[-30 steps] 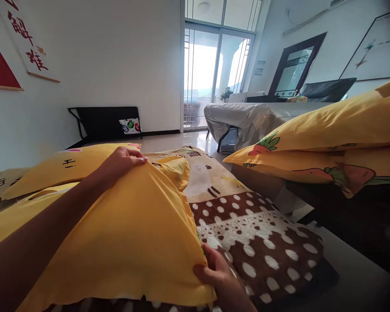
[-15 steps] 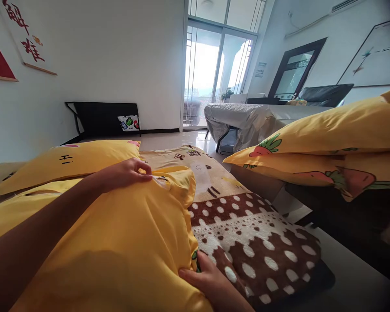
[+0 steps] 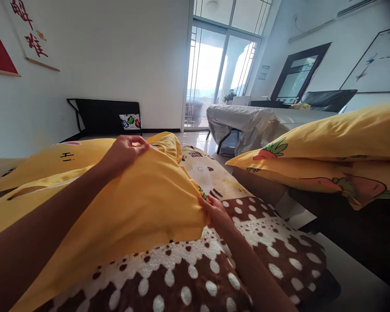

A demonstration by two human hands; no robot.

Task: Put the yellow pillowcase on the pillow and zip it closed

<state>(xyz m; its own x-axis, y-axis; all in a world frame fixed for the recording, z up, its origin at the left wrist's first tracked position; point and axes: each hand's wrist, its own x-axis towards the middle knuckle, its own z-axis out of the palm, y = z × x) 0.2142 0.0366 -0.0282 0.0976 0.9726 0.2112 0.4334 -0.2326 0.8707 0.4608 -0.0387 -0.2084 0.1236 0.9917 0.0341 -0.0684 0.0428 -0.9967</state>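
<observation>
A yellow pillowcase [image 3: 143, 195] is held stretched between two bare hands above a brown, white-dotted blanket [image 3: 247, 264], in a bright room closed off by a glass balcony door [image 3: 214, 73]. The far upper edge of the cloth is pinched by the left hand [image 3: 125, 151], whose fingers are curled shut over a fold of it. The near right edge is gripped by the right hand [image 3: 216, 212], closed on the fabric just above the blanket. The pillowcase is raised at its far end and sags toward the viewer, with its lower hem resting on the blanket. A second yellow pillow [image 3: 74, 154] is seen just behind it on the left. Two carrot-printed pillows [image 3: 338, 143] are stacked well apart on the right, and a covered table [image 3: 247, 123] stands beyond them.

The step in hand is judged to be the pulling taut and straightening of the pillowcase, with both edges already secured. For the next move, an even pull from both grips would be called for, so that the slack middle is flattened. The pinched corners would have to be kept from slipping, and the hem kept from dragging the blanket along.
</observation>
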